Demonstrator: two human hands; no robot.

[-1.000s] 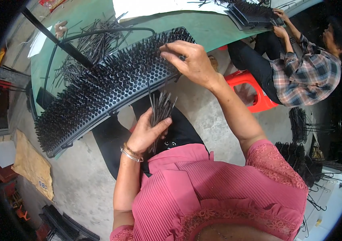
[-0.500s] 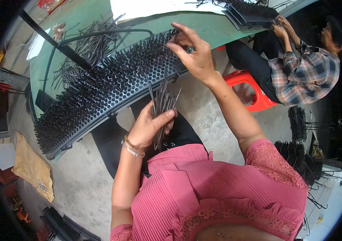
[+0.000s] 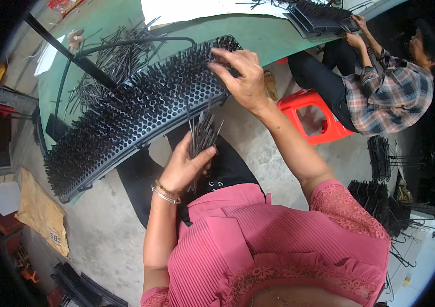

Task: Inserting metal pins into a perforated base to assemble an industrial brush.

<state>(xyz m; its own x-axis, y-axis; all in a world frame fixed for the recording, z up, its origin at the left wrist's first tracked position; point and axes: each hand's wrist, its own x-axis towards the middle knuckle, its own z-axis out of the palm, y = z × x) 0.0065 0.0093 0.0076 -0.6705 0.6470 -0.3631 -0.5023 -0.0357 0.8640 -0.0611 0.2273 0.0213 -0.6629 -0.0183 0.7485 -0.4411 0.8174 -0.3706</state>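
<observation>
A bundle of thin dark strips (image 3: 204, 134) is gripped in my left hand (image 3: 180, 168), with the thumb pressed across it and the upper ends fanned out. Over the right part of a long black perforated panel (image 3: 148, 132) hovers my right hand (image 3: 245, 79). Its thumb and index finger are apart, with no strip visible between them. Short dark bristle-like pieces (image 3: 102, 120) stand upright in the panel's holes. Along the side nearest me, a band of holes is bare. Whether my right fingertips touch the bristles, I cannot tell.
Loose dark strips (image 3: 118, 53) lie piled on the green tabletop (image 3: 233, 28) behind the panel. A black bar (image 3: 69, 53) slants down to the panel. To the right, a person in a plaid shirt (image 3: 388, 92) works at another panel (image 3: 322, 20); a red stool (image 3: 312, 110) stands nearby.
My right hand has come down a little toward the bristles, its thumb and index closer together. The left hand with the strips has shifted slightly left and down.
</observation>
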